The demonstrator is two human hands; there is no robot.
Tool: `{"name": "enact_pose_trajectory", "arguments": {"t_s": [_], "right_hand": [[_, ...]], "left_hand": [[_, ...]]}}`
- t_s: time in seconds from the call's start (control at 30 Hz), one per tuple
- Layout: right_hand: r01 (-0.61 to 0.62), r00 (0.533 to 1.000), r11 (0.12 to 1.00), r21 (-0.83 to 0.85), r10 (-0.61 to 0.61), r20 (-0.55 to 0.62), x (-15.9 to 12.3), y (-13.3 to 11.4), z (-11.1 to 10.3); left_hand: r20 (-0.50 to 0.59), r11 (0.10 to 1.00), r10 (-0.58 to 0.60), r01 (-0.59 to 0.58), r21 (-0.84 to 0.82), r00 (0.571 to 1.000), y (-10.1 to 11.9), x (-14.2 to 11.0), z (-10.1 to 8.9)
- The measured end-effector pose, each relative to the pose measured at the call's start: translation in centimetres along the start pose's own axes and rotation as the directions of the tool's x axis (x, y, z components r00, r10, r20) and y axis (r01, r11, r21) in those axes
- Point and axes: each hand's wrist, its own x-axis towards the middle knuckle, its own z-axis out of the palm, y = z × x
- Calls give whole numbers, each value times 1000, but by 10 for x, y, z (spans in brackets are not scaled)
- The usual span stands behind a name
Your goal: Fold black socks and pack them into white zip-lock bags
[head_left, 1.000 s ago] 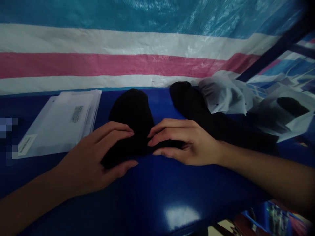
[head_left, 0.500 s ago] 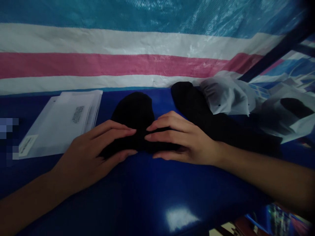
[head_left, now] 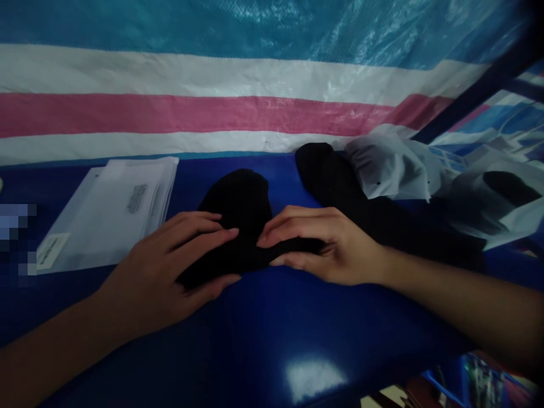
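striped sheet hangs behind, blue table below, and left hand spreads wide over a black cloth, right hand curled at its edge, grip unclear

At the centre of the frame, the left hand and right hand rest with curved fingers on a rounded black fabric piece on the glossy blue worktop; their grip is unclear. Flat, translucent plastic packets lie at left; a long black fabric piece and a frosted plastic bag lie right of centre, before striped plastic sheeting.
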Motion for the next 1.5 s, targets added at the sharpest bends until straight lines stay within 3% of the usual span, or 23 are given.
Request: {"name": "enact_pose_trajectory", "arguments": {"t_s": [0.1,0.2,0.3,0.6,0.83,0.97,1.13,1.2,1.37,1.5], "right_hand": [[-84,996,991,102,85,-8,2,2,-2],[-155,987,982,105,157,-15,3,3,-2],[-185,982,980,79,188,-37,2,4,-1],[71,992,979,-192,-89,-87,-3,7,4],[262,963,888,-378,-268,37,-2,5,1],[227,974,920,-319,-210,85,-3,6,2],[149,988,978,-145,-143,54,-4,5,4],[107,994,990,-92,-104,44,-3,3,3],[-13,999,1000,20,12,47,1,-5,1],[-77,995,997,19,76,64,2,-7,4]], "left_hand": [[6,999,-40,40,18,999,-1,-2,2],[10,998,-29,29,57,1000,-3,-2,3],[41,996,-91,90,26,995,-3,-1,1],[68,977,-210,211,-19,975,-2,-1,-3],[63,980,-180,184,-76,982,-2,-1,-4],[101,977,-154,166,-131,983,-2,1,-6],[116,958,-155,178,-224,981,-4,-1,-5],[117,965,-144,166,-202,983,-3,-1,-3],[61,993,-5,12,-116,998,0,0,-1],[118,991,-53,67,-115,992,0,0,-3]]}}
